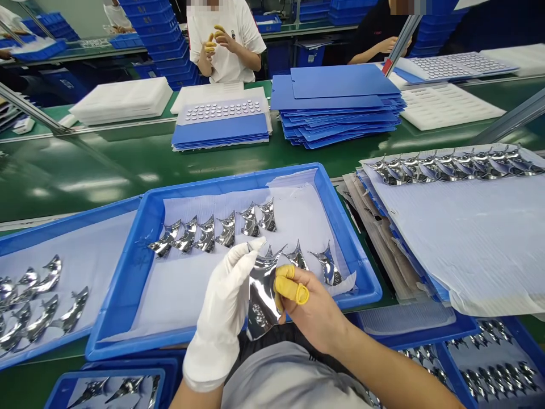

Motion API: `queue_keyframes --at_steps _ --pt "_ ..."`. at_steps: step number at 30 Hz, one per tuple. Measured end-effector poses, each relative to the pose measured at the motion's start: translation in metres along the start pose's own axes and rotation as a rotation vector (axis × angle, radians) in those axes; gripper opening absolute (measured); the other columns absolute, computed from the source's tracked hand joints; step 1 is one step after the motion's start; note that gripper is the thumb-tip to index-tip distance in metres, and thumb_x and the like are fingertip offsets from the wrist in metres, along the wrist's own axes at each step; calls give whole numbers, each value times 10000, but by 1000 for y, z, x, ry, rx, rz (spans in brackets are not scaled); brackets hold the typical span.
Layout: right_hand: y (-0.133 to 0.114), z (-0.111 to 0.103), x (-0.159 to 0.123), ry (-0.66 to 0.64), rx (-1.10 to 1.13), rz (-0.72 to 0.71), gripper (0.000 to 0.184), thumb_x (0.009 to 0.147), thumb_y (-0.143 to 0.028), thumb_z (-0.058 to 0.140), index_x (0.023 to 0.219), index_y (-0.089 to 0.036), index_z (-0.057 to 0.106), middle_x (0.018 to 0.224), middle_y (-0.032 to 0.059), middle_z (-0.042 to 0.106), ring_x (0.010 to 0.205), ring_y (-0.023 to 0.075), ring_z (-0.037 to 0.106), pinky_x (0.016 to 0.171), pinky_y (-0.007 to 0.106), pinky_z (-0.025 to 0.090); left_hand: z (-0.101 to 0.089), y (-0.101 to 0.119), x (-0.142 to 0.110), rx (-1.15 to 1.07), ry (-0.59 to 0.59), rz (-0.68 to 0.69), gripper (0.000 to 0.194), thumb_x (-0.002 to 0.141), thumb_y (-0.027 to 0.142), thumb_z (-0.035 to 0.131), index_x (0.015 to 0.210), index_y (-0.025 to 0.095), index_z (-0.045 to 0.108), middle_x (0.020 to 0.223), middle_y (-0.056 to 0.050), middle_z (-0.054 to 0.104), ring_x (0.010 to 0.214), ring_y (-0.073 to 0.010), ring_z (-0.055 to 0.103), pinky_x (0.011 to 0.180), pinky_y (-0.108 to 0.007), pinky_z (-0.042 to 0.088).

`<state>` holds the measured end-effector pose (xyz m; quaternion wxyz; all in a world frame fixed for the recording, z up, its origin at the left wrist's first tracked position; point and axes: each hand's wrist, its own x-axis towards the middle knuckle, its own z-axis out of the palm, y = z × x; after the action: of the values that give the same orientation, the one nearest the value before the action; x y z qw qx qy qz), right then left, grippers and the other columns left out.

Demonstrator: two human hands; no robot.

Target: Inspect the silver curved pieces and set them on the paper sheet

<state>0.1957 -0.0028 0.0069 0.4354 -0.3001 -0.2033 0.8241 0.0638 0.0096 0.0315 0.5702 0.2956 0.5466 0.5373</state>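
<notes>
A curved, mirror-finish chrome part with pointed corners is held up in front of me between both hands. My left hand, in a white glove, grips its left edge. On the right edge, my right hand pinches it with fingers in yellow finger cots. Just beyond, a blue tray lined with white sheet holds a back row of similar chrome parts. A few more, including a chrome part, lie at the tray's right, partly hidden behind my hands.
Another blue tray with chrome parts is at left. At right, a sheet-covered stack bears a row of them. Blue boards, white foam and a metal post stand across the green bench. A person faces me there.
</notes>
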Motion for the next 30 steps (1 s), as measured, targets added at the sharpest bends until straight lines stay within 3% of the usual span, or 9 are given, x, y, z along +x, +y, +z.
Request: queue_keyframes --at_steps 3,9,13,16,19,21,25,28,30 --pt "-2 -1 -1 -48 -115 -95 269 760 -339 791 682 -161 605 655 -49 493 541 67 477 489 185 460 -2 2 -1 -23 -55 28 256 786 308 733 1016 197 754 1158 -67 732 1138 -270 649 1020 -357 497" --pt "-3 -3 -1 -66 -205 -113 227 837 -342 712 725 -168 618 681 -37 530 539 68 509 505 191 451 -8 -10 2 38 -82 63 296 873 358 649 1113 207 735 1249 -58 693 1217 -255 601 1111 -379 415" --pt "-6 -2 -2 -60 -224 -122 229 845 -347 698 728 -168 617 686 -33 532 545 67 500 505 187 459 -22 -21 3 101 -109 0 424 867 513 611 1169 235 714 1297 -56 663 1261 -285 563 1046 -397 482" --pt "-8 -3 0 -49 -234 -150 223 840 -343 699 731 -169 611 697 -38 518 551 68 494 509 193 471 -32 -22 3 140 -218 -33 500 803 585 665 1174 253 710 1212 -69 698 1224 -298 587 963 -376 533" --pt "-10 -5 1 -39 -263 -184 214 847 -330 685 731 -166 611 694 -38 519 567 67 488 527 191 468 -31 -13 1 174 -408 -95 670 627 425 872 1233 234 657 1067 -88 731 1027 -334 673 821 -397 584" --pt "-10 -5 2 -27 -296 -195 177 855 -302 671 754 -163 624 680 -39 533 578 62 481 545 178 454 -25 -6 1 226 -487 -112 702 617 292 890 1263 229 619 1066 -83 727 975 -322 685 814 -401 586" --pt "-9 -6 0 -54 -299 -165 157 870 -294 637 774 -172 617 675 -36 543 580 72 497 525 178 457 -14 -2 1 206 -347 2 626 776 248 766 1368 227 561 1304 -79 648 1242 -304 569 1085 -419 445" --pt "-9 -6 -2 -90 -299 -146 184 874 -322 645 772 -174 603 684 -32 557 583 73 515 520 176 462 -13 -6 3 94 -257 1 486 861 286 660 1339 216 603 1372 -78 611 1314 -288 516 1122 -422 413" --pt "-10 -6 -3 -109 -307 -145 215 875 -346 655 766 -170 598 689 -31 563 578 66 520 528 172 461 -13 -9 4 67 -245 9 416 845 284 646 1253 206 672 1337 -83 638 1291 -283 542 1112 -417 431"
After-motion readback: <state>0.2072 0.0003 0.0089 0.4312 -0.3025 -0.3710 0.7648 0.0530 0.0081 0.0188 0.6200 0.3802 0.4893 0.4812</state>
